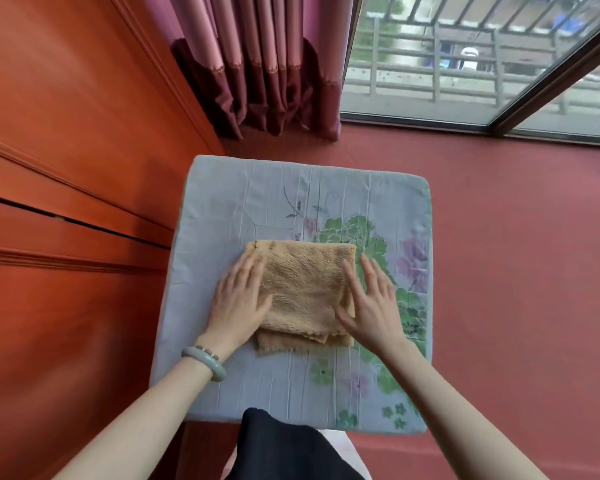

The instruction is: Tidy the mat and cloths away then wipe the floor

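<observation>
Folded tan cloth [302, 292] lies ctr-frame on mat [222, 209], long axis up-down; left hand [238, 299] & right hand [369, 303] flat on its sides, fingers straight, together; cloth's side edges hidden.

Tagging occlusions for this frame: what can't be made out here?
Head view only.
- Tan cloth: side edges lie under the left hand and right hand; layer count unclear.
- Mat: part of the near edge sits behind the dark fabric at the frame bottom.
- Floor: hidden beneath the mat.
- Outside the window: blurred, too small to identify.
</observation>
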Tool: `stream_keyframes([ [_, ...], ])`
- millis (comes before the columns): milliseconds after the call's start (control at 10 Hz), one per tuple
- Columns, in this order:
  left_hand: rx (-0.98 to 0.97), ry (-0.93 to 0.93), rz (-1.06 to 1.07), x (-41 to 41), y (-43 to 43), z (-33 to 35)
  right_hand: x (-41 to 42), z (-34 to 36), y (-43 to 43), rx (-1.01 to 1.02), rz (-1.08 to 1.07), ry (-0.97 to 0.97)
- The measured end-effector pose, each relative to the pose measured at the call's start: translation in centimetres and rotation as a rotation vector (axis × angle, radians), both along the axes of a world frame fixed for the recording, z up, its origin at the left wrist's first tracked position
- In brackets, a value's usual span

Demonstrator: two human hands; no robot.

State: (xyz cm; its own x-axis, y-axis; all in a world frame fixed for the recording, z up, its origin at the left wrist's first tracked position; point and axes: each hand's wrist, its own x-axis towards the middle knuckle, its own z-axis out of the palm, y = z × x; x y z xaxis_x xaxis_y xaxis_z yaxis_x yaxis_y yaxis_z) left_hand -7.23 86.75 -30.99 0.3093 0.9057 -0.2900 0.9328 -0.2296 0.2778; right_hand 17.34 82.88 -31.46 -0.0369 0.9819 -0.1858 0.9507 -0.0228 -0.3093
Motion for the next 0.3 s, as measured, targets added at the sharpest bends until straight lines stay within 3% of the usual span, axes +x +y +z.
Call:
stream_keyframes([
  [100, -0.05, 0.209, -0.23, 0.5, -0.7, -1.0, -0.8, -0.6, -0.5, -0.11, 0.188, -0.11],
  [200, -0.159, 0.302, -0.266, 0.9, -0.7, -0.4, -1.0, 0.6, 0.0, -0.313, 0.205, -0.073],
  [300, -0.234, 0.215, -0.176, 1.0, -0.3, 2.6, -0.7, 4.3, 0.6, -0.5, 0.188, 0.014],
])
